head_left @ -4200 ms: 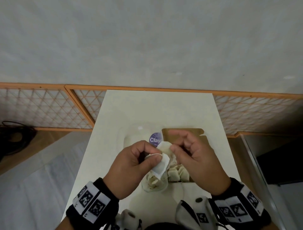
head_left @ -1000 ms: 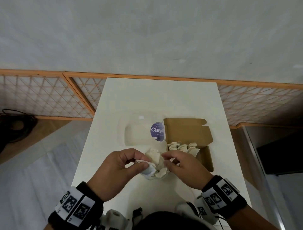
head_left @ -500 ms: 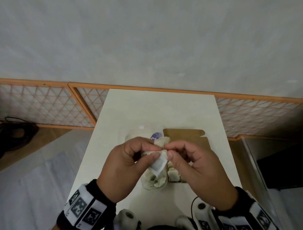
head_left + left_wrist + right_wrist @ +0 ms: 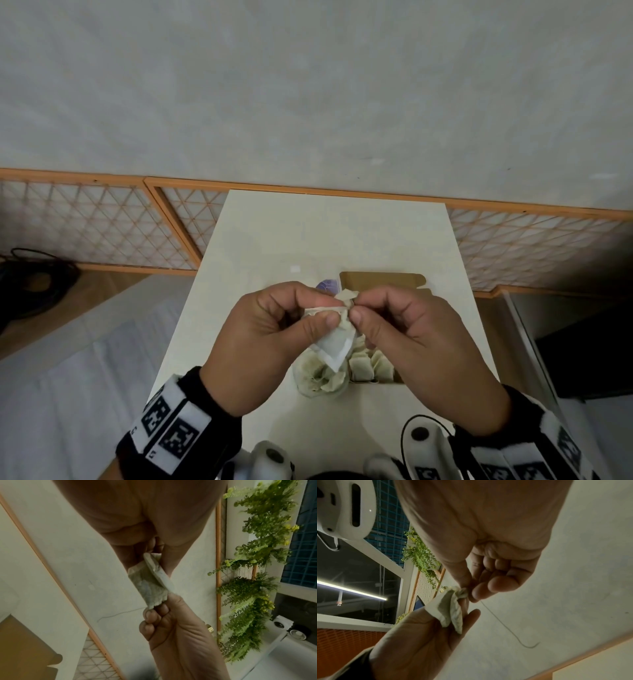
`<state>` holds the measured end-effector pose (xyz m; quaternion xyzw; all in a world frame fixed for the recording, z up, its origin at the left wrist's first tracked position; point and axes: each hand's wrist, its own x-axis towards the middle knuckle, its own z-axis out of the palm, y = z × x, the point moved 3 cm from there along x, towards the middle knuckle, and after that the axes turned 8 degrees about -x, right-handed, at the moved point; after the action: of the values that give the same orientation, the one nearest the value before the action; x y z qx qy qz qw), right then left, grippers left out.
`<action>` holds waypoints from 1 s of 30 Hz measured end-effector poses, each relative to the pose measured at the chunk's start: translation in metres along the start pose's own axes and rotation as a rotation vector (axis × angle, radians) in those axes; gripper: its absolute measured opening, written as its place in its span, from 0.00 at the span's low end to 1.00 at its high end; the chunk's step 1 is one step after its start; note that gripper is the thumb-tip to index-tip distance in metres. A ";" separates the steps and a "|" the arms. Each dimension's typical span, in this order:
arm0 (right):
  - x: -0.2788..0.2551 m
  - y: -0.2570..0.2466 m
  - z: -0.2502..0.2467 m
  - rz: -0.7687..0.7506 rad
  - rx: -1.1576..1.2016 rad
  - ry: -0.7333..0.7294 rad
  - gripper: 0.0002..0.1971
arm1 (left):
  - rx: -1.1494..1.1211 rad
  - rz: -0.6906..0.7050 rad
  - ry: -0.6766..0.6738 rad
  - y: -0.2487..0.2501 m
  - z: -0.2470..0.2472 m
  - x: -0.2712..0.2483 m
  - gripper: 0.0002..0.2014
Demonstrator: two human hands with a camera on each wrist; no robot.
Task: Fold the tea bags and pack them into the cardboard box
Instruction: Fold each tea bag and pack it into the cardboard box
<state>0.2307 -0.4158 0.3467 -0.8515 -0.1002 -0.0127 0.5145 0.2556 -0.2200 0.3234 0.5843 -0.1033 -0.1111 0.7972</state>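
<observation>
Both hands are raised above the table and hold one pale tea bag (image 4: 337, 337) between them. My left hand (image 4: 270, 339) pinches its upper left part with thumb and forefinger. My right hand (image 4: 407, 339) pinches the crumpled top end (image 4: 461, 593), and a thin string (image 4: 501, 623) hangs from there. The tea bag (image 4: 150, 584) is bent over on itself. Below the hands lies the open brown cardboard box (image 4: 380, 282) with several folded tea bags (image 4: 370, 366) in a row inside. A clear cup of loose tea bags (image 4: 320, 377) stands left of the box.
A clear plastic lid with a purple label (image 4: 327, 284) lies on the white table (image 4: 308, 233) behind the hands. An orange lattice railing (image 4: 102, 226) runs behind the table. White devices (image 4: 424, 442) sit at the near edge. Green plants (image 4: 254, 574) hang on a wall at the side.
One second ago both hands were low at the cup taking a tea bag. They have since risen with it, and the bag's top is now gathered between the two pinches.
</observation>
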 end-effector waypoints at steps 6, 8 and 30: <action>0.001 -0.003 -0.010 -0.096 -0.208 -0.033 0.06 | 0.159 -0.006 0.024 -0.004 -0.002 -0.003 0.05; 0.004 -0.009 -0.022 -0.139 -0.332 0.013 0.04 | 0.224 -0.004 0.013 -0.004 -0.002 -0.003 0.04; 0.018 -0.026 -0.035 -0.108 -0.105 0.042 0.11 | 0.106 0.102 -0.071 0.023 0.014 0.009 0.09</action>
<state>0.2467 -0.4319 0.3885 -0.8702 -0.1344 -0.0634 0.4697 0.2615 -0.2284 0.3494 0.6152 -0.1670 -0.0855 0.7657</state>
